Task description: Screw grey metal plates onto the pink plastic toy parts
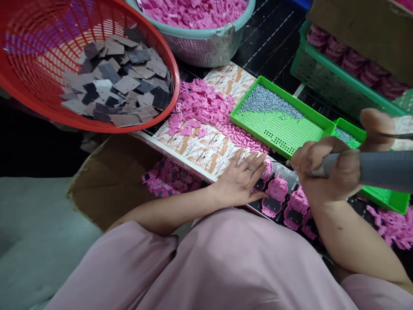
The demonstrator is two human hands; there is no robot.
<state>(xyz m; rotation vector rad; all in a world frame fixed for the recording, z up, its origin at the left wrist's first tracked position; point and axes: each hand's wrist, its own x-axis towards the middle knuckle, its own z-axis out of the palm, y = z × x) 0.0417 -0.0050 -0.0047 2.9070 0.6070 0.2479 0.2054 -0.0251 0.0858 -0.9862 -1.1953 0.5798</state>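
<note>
My left hand [240, 178] lies flat with fingers stretched out, a ring on one finger, resting on the work surface beside a row of pink plastic housings [275, 198]. My right hand [325, 170] is closed around a grey electric screwdriver [377, 170], its tip hidden behind my fingers and pointing down toward the housings. A green perforated tray [280, 127] with a heap of small silver screws [269, 101] sits just beyond both hands.
A red basket [38, 51] of grey-brown square pads stands at the far left. A teal basin [206, 41] of pink parts is behind. Loose pink parts [201, 105] cover the printed sheet. A green crate [335, 77] holds pink pieces at right. A cardboard box [112, 181] sits lower left.
</note>
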